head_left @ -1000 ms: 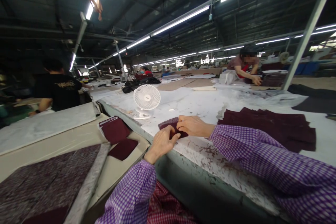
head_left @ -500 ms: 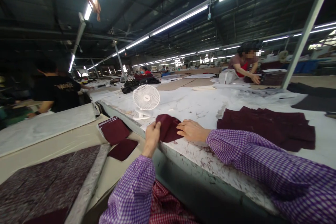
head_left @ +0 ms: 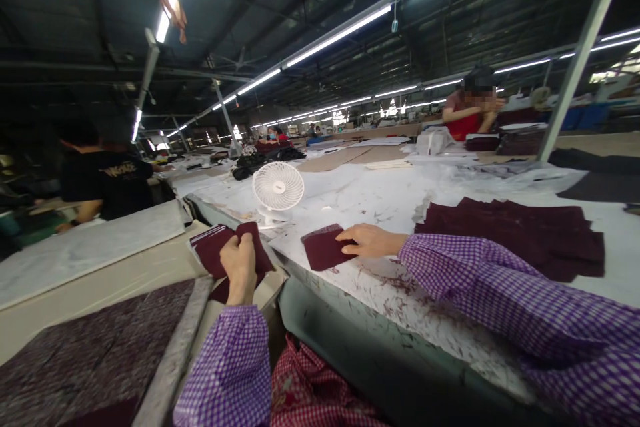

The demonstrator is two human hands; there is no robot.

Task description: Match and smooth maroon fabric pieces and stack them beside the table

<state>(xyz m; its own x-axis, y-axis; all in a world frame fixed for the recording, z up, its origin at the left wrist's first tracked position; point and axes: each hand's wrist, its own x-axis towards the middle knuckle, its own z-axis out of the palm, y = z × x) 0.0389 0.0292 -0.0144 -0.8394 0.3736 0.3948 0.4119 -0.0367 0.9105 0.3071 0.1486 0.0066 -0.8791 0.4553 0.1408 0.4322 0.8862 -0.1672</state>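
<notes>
My left hand [head_left: 239, 260] is closed on a maroon fabric piece [head_left: 254, 245], held over the board at the left. Just behind it lies a stack of maroon pieces [head_left: 207, 247] with pale edges showing. On the white tabletop, my right hand [head_left: 367, 240] lies with its fingers stretched out, touching the right edge of another maroon piece [head_left: 325, 250]. That piece is flat, with a speckled strip along its far edge. Farther right, a spread of overlapping maroon pieces [head_left: 510, 237] covers part of the white table [head_left: 350, 193].
A small white fan [head_left: 278, 187] stands near the table's edge. Speckled dark fabric [head_left: 90, 340] lies at the lower left, bordered by a pale strip [head_left: 175, 347]. A gap runs between the board and the table. One co-worker [head_left: 470, 110] is across the table, another [head_left: 105, 180] at the far left.
My left hand has moved left from the table, carrying a maroon piece over to the stack. Under my right hand a flat maroon piece now shows. The co-worker across has raised their hands.
</notes>
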